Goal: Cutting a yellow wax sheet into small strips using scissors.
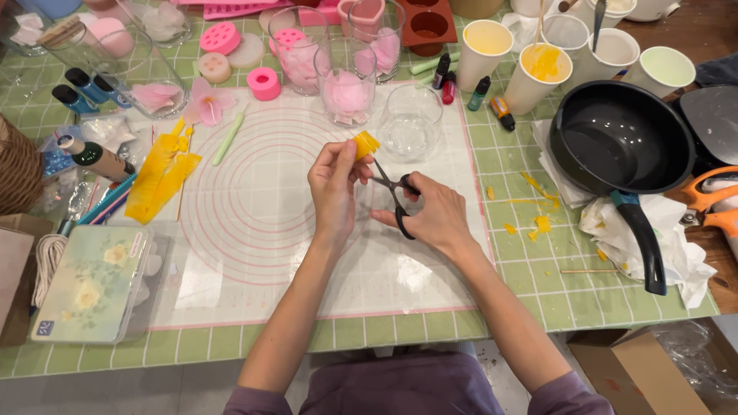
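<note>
Surface: a table under a green checked cloth, with a translucent mat marked in pink rings in front of you.
Near edge: your purple sleeves at the bottom; a cardboard box at lower right.
Near left: a flat case with yellow flowers on its lid, beside a coil of white cord.
Your left hand: raised over the mat, fingertips pinched on a small yellow fringed piece.
Your right hand: fingers through the loops of black-handled scissors, blades slightly parted and pointing up to the yellow piece.
Left of mat: yellow strips, a pale green stick, a pink flower.
Right of mat: yellow scraps on the cloth; a black pan on crumpled white paper; orange handles at the edge.
Just beyond your hands: an empty glass bowl.
Farther: glass tumblers holding pink petals, small dye bottles, paper cups, pink moulds.
</note>
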